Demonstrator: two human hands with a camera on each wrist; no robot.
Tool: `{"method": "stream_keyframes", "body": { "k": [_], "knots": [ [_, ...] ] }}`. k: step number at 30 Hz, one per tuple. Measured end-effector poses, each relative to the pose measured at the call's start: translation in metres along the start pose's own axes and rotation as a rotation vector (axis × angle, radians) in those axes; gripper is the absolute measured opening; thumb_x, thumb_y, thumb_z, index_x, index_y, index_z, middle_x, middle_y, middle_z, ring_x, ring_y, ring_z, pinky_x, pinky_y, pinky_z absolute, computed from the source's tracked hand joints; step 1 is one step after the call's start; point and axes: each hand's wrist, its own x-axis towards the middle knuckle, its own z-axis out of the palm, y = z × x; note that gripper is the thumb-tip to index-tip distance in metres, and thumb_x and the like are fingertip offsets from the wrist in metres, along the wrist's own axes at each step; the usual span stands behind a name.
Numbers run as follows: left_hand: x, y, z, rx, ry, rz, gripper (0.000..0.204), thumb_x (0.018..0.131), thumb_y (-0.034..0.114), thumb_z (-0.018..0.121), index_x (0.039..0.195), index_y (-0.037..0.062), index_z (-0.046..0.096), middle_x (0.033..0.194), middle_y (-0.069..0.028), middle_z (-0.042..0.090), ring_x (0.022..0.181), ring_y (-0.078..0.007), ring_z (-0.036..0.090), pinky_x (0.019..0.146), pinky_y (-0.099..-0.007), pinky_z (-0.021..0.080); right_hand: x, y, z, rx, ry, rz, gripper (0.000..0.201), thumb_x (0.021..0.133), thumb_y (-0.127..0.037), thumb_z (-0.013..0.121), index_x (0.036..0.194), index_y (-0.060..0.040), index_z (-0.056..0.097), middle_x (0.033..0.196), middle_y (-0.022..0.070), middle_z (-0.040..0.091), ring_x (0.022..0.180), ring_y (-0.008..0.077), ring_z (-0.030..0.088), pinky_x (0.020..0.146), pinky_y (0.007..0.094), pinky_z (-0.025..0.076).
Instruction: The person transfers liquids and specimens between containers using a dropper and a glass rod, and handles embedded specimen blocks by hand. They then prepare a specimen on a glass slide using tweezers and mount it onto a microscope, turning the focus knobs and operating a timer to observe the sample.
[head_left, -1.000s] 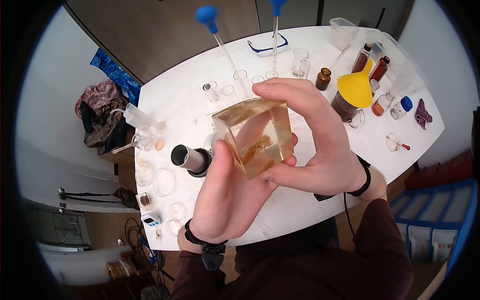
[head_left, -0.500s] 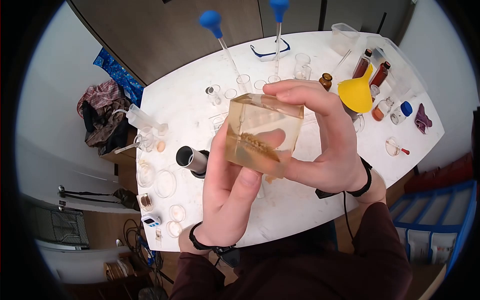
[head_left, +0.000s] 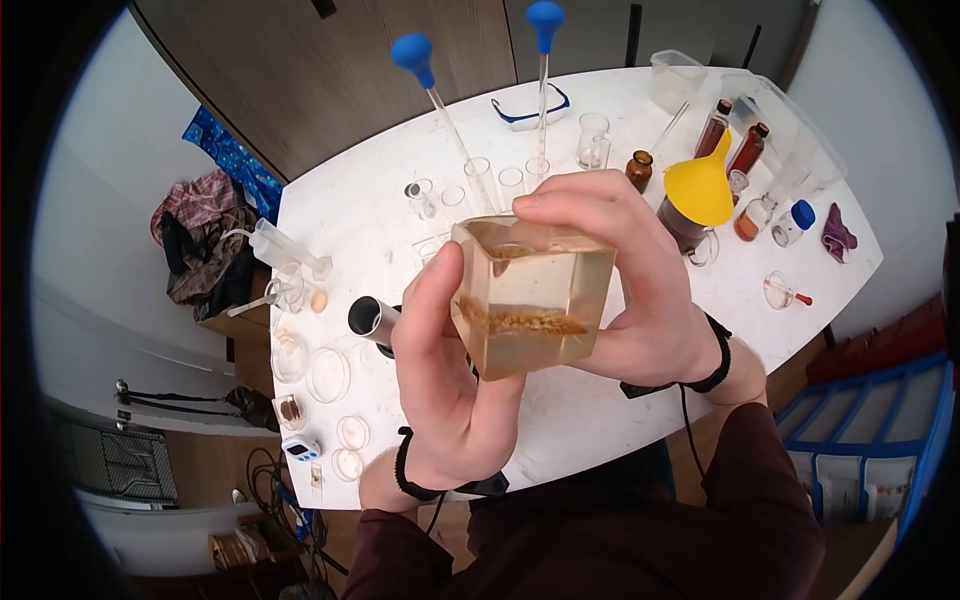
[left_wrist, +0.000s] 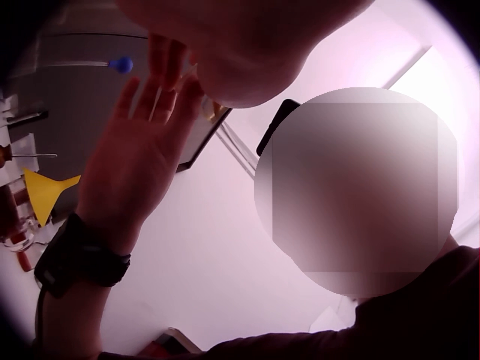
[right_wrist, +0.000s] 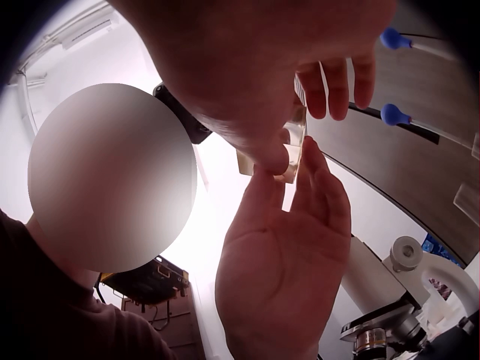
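Observation:
A clear, amber-tinted block (head_left: 530,290) with a yellow-brown, spike-like piece inside is held up between both hands, above the table. The left hand (head_left: 455,375) grips its left side and lower edge in the head view. On the right, the right hand (head_left: 650,290) holds it with fingers over the top edge and the thumb low behind it. The right wrist view shows part of the block (right_wrist: 294,150) between the left hand (right_wrist: 285,277) and the right hand (right_wrist: 247,67). In the left wrist view the block is mostly hidden behind the near hand.
Behind the block stand glass vessels with two blue-bulbed pipettes (head_left: 413,60). A microscope eyepiece tube (head_left: 372,318) is left of the hands. Dishes (head_left: 328,375) lie at the left; a yellow funnel (head_left: 698,190), dark bottles (head_left: 747,150) and a red-tipped dropper (head_left: 803,299) are at the right.
The block has been turned between the hands, so a broad side now faces the head camera with the piece lying nearly level. The left hand's fingers have shifted on it.

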Motion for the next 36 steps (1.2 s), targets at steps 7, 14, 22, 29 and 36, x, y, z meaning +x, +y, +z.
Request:
{"method": "stream_keyframes", "body": {
  "k": [7,14,22,29,36],
  "knots": [
    [-0.002,-0.005,0.001,0.143,0.055,0.008,0.082,0.102,0.043,0.062,0.16,0.0007,0.023,0.152,-0.0202,0.044,0.139,-0.0278,0.047,0.109,-0.0395,0.045,0.0,0.0,0.001,0.025,-0.007,0.008,0.07,0.077,-0.014,0.088,0.139,-0.0068,0.057,0.128,0.0149,0.058,0.117,0.0295,0.061,0.096,0.0382,0.053],
    [0.001,0.013,0.01,0.012,0.126,-0.154,0.089,0.1,0.047,0.065,0.162,0.0026,0.021,0.152,-0.0196,0.044,0.138,-0.0258,0.048,0.104,-0.0368,0.048,0.0,0.004,-0.006,0.155,-0.127,0.016,0.081,0.072,-0.021,0.092,0.142,-0.0045,0.053,0.128,0.0151,0.059,0.118,0.0289,0.061,0.098,0.0387,0.051],
    [-0.001,-0.002,0.001,-0.073,0.044,-0.01,0.08,0.095,0.004,0.068,0.16,-0.0007,0.022,0.151,-0.0196,0.043,0.138,-0.0283,0.049,0.113,-0.0411,0.043,-0.004,0.013,-0.003,0.424,-0.142,0.07,0.067,0.098,-0.044,0.068,0.148,-0.0031,0.05,0.128,0.0153,0.062,0.119,0.0275,0.063,0.103,0.0386,0.049],
    [-0.002,-0.009,0.003,0.073,0.026,0.134,0.083,0.091,-0.004,0.067,0.16,0.0015,0.022,0.153,-0.0239,0.041,0.14,-0.034,0.048,0.114,-0.0443,0.042,-0.004,0.008,-0.006,0.524,-0.157,0.202,0.053,0.103,-0.037,0.063,0.146,-0.0057,0.054,0.128,0.0119,0.063,0.115,0.0231,0.063,0.099,0.0364,0.051],
    [-0.003,-0.009,0.002,0.154,0.036,0.211,0.088,0.087,-0.009,0.066,0.161,0.0022,0.021,0.154,-0.0279,0.039,0.136,-0.0348,0.051,0.111,-0.0438,0.044,-0.007,0.0,-0.007,0.603,-0.126,0.22,0.049,0.102,-0.024,0.064,0.146,-0.0054,0.054,0.131,0.0118,0.062,0.117,0.0218,0.063,0.099,0.036,0.052]
  ]
}}
